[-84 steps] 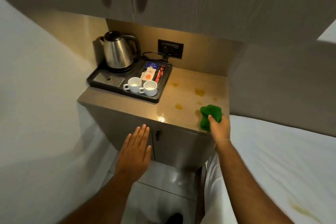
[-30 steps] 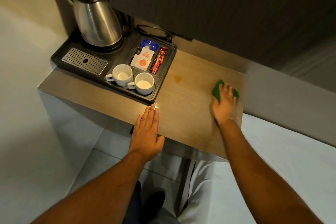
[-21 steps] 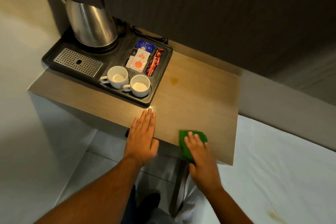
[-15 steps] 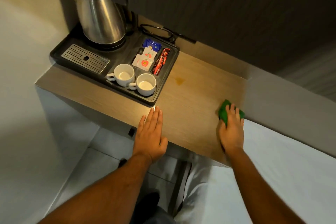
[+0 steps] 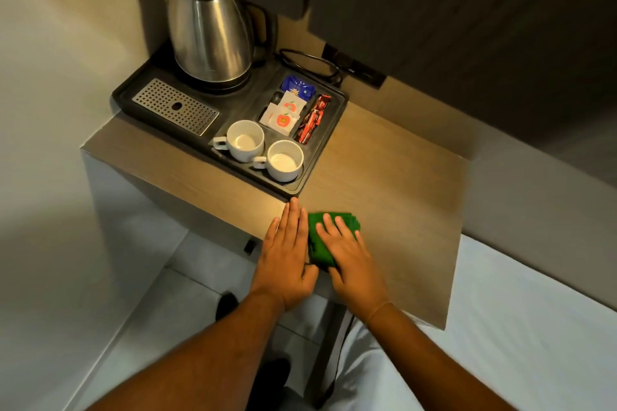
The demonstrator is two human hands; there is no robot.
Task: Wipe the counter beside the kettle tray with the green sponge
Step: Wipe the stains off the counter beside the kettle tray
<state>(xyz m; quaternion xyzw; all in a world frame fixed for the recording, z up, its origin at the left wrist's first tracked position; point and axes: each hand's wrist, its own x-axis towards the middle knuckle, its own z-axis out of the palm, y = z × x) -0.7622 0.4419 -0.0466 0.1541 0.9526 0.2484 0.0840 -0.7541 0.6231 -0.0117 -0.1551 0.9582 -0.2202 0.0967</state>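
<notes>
The green sponge point(image 5: 319, 238) lies flat on the wooden counter point(image 5: 394, 197) near its front edge, just right of the black kettle tray's point(image 5: 325, 140) front corner. My right hand point(image 5: 350, 260) presses down on the sponge with spread fingers, covering its right half. My left hand point(image 5: 287, 253) rests flat on the counter edge right beside it, fingers together, holding nothing; its fingertips nearly reach the tray corner. No stain shows on the bare wood to the right.
On the tray stand a steel kettle point(image 5: 208, 33), two white cups point(image 5: 263, 152), sachets point(image 5: 283, 112) and a metal drip grille point(image 5: 175, 107). A dark upper cabinet point(image 5: 434, 10) overhangs the counter. A cable and wall socket point(image 5: 354, 70) sit behind. A white bed point(image 5: 517, 327) borders the right.
My right hand has slid the sponge from the counter's right edge leftward to the front, next to my left hand. The stain near the tray is gone. The left hand stayed put.
</notes>
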